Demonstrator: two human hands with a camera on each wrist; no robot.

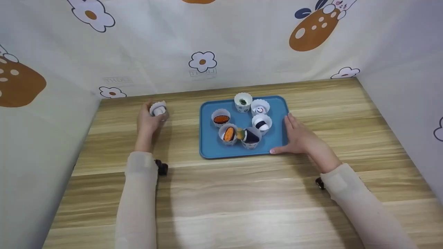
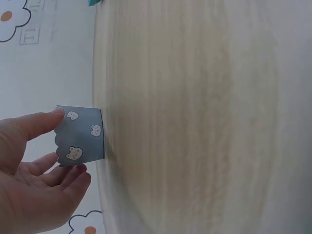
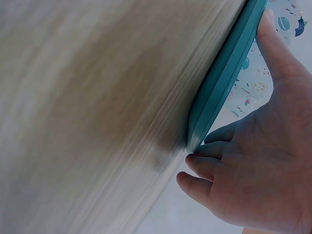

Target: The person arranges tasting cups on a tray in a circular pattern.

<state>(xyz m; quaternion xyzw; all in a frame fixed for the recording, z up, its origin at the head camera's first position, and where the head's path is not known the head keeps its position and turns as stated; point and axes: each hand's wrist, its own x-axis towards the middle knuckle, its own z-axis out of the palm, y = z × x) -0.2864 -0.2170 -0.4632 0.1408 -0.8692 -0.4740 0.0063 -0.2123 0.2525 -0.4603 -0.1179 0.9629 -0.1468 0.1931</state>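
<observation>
My left hand [image 1: 147, 119] holds a small paper baking cup [image 2: 83, 136] between thumb and fingers, at the back left of the table. The cup is grey-blue outside with white bear faces, and something white [image 1: 159, 111] shows inside it. My right hand [image 1: 300, 136] rests against the right end of a blue tray [image 1: 211, 152]. Its thumb touches the front edge and its fingers lie along the right side, fairly straight. On the tray stand several paper cups, holding sushi-like pieces: orange-topped ones [image 1: 228, 134], a dark cone [image 1: 251, 136] and a white one with a black band [image 1: 262, 125].
Behind the tabletop [image 1: 221, 193] hangs a pale curtain [image 1: 155, 52] printed with flowers and orange shapes; it also runs along both sides. At the back of the tray is a cup with a green-topped piece [image 1: 243, 102], beside another with a patterned white piece [image 1: 259, 109].
</observation>
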